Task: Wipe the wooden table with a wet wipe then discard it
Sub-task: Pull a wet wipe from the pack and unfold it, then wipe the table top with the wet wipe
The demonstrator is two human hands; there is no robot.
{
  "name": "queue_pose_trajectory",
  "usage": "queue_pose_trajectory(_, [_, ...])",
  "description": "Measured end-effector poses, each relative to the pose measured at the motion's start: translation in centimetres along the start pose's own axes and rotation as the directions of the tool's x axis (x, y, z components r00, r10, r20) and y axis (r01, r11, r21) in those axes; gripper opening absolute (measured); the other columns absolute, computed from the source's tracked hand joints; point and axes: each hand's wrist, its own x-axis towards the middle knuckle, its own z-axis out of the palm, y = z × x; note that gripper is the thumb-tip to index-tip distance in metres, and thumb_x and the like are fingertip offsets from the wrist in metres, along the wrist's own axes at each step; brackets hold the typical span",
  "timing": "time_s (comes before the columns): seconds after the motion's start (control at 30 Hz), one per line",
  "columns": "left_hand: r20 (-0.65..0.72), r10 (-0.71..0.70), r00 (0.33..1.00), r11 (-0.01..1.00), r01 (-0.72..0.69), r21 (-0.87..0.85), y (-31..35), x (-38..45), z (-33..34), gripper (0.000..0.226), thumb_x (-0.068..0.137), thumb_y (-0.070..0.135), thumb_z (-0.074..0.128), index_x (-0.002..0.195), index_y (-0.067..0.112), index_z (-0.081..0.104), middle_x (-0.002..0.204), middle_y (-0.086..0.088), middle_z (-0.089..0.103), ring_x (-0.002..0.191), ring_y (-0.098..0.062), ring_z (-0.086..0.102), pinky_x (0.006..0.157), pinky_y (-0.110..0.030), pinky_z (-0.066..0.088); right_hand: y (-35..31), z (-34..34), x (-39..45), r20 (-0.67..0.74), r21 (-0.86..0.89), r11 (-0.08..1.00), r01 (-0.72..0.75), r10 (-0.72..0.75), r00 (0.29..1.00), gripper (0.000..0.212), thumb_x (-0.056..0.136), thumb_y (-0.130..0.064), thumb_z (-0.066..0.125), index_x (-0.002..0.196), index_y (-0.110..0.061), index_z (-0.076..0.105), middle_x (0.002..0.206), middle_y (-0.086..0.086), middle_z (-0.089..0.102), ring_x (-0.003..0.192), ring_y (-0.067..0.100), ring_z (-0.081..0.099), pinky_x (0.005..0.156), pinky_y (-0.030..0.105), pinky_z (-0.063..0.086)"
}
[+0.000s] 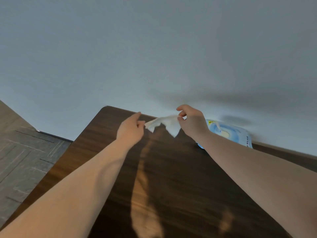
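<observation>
While both of my arms reach forward over the dark wooden worktop [171,169], I hold a white wet wipe [164,124] stretched in the air between my two hands, above the far part of the surface and not touching it. My left hand [131,128] pinches the left corner of the wipe, the fingers [140,124] closed on it with the index finger pointing forward. My right hand [192,121] grips the right end, thumb and fingers curled tight around the fabric. The middle of the wipe hangs down in two loose folds.

Just behind my right wrist, a light blue pack of wet wipes [229,133] lies at the far edge of the worktop, close to the pale grey wall [154,48]; my forearm covers part of it. Some print is on the pack, but it is too small for me to read. A warm strip of light falls across the wood between my arms. On the left, beyond the rounded corner of the worktop, I see a grey wood-pattern floor [25,160].
</observation>
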Motion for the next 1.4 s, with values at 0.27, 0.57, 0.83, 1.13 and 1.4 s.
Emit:
queue_pose_trajectory(0.27, [0.134,-0.173,0.976,0.97,0.145,0.197,-6.9,-0.8,-1.4,0.05,0.099,0.029,0.047,0.146,0.021,0.034,0.147,-0.002,0.045,0.132,-0.024,0.044,0.108,-0.039,0.038,-2.5,4.5,-4.7,0.696,-0.239,0.882,0.406,-0.136,0.705,0.013,0.095,-0.025,0.053,0.09,-0.015,0.059,0.085,-0.001,0.057,0.089,0.022,0.059,0.071,0.024,0.039])
queue_pose_trajectory(0.57, [0.379,-0.336,0.862,0.837,0.089,0.54,-11.8,-2.4,-1.0,0.069,0.098,0.049,0.036,0.152,0.017,0.01,0.161,-0.005,0.009,0.147,-0.027,0.004,0.118,-0.047,0.016,0.5,11.7,-4.6,0.628,-0.397,0.875,0.278,0.037,0.778,0.045,0.1,-0.022,0.035,0.143,-0.009,0.031,0.149,0.007,0.037,0.139,0.025,0.031,0.105,0.038,0.035])
queue_pose_trajectory(0.83, [0.206,-0.469,0.859,0.644,0.173,0.745,-18.0,-4.8,-2.3,0.13,0.056,0.097,0.026,0.149,0.016,-0.018,0.158,-0.011,-0.02,0.145,-0.032,-0.014,0.117,-0.051,0.004,-0.8,18.2,-5.0,0.662,-0.435,0.867,0.242,0.126,0.739,0.064,0.1,-0.047,0.009,0.149,-0.013,-0.014,0.159,0.009,-0.015,0.147,0.024,-0.011,0.119,0.045,-0.004])
queue_pose_trajectory(1.13, [0.183,-0.453,0.872,0.741,0.255,0.621,-21.3,-5.7,-1.5,0.134,0.052,0.099,0.026,0.147,0.017,-0.023,0.156,-0.007,-0.029,0.142,-0.027,-0.025,0.114,-0.05,-0.009,-9.4,26.8,-1.9,0.617,-0.346,0.896,0.277,-0.006,0.787,0.065,0.1,-0.048,0.01,0.15,-0.013,-0.012,0.159,0.008,-0.015,0.146,0.025,-0.014,0.116,0.042,-0.012])
queue_pose_trajectory(1.4, [0.159,-0.422,0.893,0.755,0.248,0.607,-21.8,-5.8,-1.3,0.133,0.054,0.098,0.028,0.147,0.018,-0.022,0.156,-0.006,-0.027,0.142,-0.025,-0.026,0.114,-0.05,-0.01,-12.9,31.1,-0.6,0.555,-0.289,0.891,0.35,-0.143,0.82,0.066,0.099,-0.049,0.014,0.15,-0.013,-0.007,0.161,0.008,-0.004,0.147,0.025,-0.006,0.117,0.044,-0.007])
